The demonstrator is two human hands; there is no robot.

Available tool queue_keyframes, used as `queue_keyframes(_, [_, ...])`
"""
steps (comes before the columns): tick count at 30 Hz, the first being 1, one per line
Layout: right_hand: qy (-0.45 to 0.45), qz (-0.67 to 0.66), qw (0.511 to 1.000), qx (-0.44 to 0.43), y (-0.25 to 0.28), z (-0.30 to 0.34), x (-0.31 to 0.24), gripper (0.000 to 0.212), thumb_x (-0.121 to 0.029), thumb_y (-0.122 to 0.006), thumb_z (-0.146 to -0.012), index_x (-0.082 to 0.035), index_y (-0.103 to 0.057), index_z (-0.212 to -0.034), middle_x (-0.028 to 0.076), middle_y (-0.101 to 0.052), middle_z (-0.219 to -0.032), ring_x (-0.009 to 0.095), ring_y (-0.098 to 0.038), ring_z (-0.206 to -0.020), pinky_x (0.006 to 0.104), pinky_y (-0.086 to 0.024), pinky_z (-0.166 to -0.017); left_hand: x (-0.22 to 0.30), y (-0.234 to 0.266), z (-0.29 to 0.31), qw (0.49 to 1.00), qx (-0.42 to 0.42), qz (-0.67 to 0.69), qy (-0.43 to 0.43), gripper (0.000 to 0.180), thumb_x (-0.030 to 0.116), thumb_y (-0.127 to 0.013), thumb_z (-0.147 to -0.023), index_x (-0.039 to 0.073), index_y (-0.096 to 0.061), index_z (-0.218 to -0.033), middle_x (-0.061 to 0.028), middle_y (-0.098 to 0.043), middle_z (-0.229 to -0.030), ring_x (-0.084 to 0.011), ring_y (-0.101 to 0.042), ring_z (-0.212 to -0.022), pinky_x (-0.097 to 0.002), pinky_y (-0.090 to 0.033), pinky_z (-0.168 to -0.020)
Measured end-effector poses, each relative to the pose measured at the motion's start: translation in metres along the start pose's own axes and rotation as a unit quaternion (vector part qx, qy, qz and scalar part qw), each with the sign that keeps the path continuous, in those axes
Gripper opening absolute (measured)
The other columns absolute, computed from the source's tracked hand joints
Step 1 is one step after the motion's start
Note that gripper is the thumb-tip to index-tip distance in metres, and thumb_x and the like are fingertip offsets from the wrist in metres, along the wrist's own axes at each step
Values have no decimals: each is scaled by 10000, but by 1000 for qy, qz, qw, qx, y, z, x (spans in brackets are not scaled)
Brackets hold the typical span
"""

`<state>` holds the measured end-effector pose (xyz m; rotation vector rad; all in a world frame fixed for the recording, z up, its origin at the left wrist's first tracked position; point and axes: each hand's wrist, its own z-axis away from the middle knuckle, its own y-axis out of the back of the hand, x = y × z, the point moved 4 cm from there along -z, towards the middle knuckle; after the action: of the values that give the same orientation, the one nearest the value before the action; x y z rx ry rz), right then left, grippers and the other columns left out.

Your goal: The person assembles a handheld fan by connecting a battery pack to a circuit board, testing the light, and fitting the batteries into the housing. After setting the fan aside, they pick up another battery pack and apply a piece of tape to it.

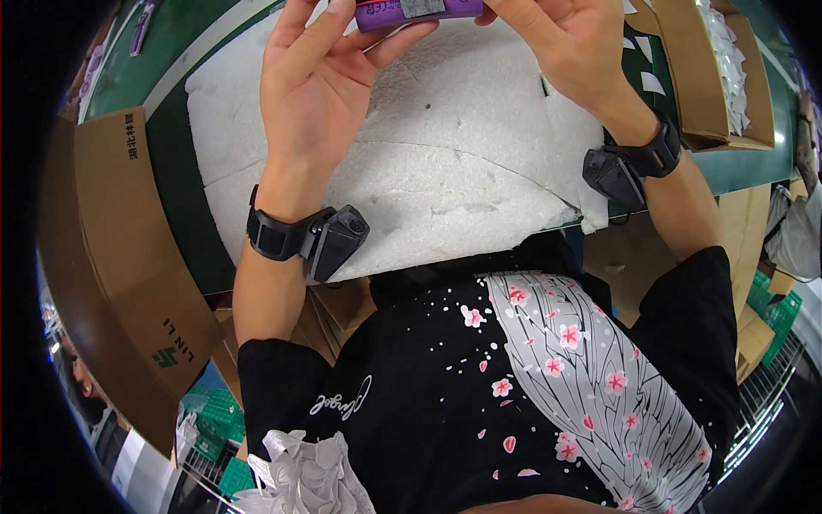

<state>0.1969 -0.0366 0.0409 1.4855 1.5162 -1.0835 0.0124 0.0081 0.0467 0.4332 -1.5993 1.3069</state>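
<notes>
At the top edge of the head view, a purple-wrapped battery pack (pixel 385 17) with a grey patch on its side is partly cut off by the frame. A short stretch of red shows along its upper left. My left hand (pixel 317 98) holds the pack's left end, thumb on one side and fingers beneath. At its right end, the fingers of my right hand (pixel 575 53) close on the pack, though their tips are partly out of frame. Below both hands lies a white foam sheet (pixel 479 188), cracked across its surface.
An open cardboard box (pixel 685 103) of small white pieces stands at the right. White scraps (pixel 652 83) lie beside it on the green table (pixel 175 180). A large cardboard carton (pixel 128 231) borders the left. Another purple item (pixel 142 32) lies far left.
</notes>
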Motion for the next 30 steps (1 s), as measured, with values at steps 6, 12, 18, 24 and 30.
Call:
queue_keyframes(6, [111, -128, 985, -42, 2, -4, 13, 109, 7, -611, -911, 54, -564, -997, 70, -590, -947, 83, -581, -795, 207, -512, -688, -1, -2, 0, 1000, -3, -6, 2, 184, 138, -486, -990, 93, -486, -1169, -197, -539, -1316, -283, -621, -1109, -412, -572, -891])
queue_keyframes(12, [168, -121, 978, -40, 3, -5, 18, 103, 6, -622, -899, 40, -567, -979, 64, -589, -955, 76, -568, -804, 201, -484, -681, -1, -5, 3, 1000, -13, -20, -4, 229, 69, -489, -947, 87, -478, -1175, -215, -526, -1326, -309, -597, -1144, -434, -557, -909])
queue_keyframes(18, [12, 24, 999, 19, 6, 2, 7, 107, 0, -630, -889, 34, -571, -972, 70, -596, -981, 74, -563, -809, 207, -476, -687, 1, -7, 3, 999, -27, -17, -1, 281, 23, -485, -903, 77, -470, -1178, -232, -518, -1326, -329, -583, -1160, -453, -543, -933])
queue_keyframes(24, [206, -126, 970, -40, 7, -5, 21, 112, 8, -631, -879, 42, -572, -968, 93, -608, -1011, 86, -588, -852, 215, -492, -732, 1, 12, -5, 998, -66, -12, -2, 290, 70, -463, -936, 33, -465, -1224, -233, -559, -1256, -340, -585, -1159, -513, -483, -1013])
queue_keyframes(30, [233, -142, 960, -55, 4, -7, 21, 119, 36, -627, -868, 57, -573, -972, 115, -606, -1049, 108, -613, -896, 229, -510, -767, 2, 22, -8, 995, -96, 37, 7, 367, 42, -440, -926, 7, -430, -1292, -275, -516, -1291, -378, -564, -1180, -545, -447, -1057])
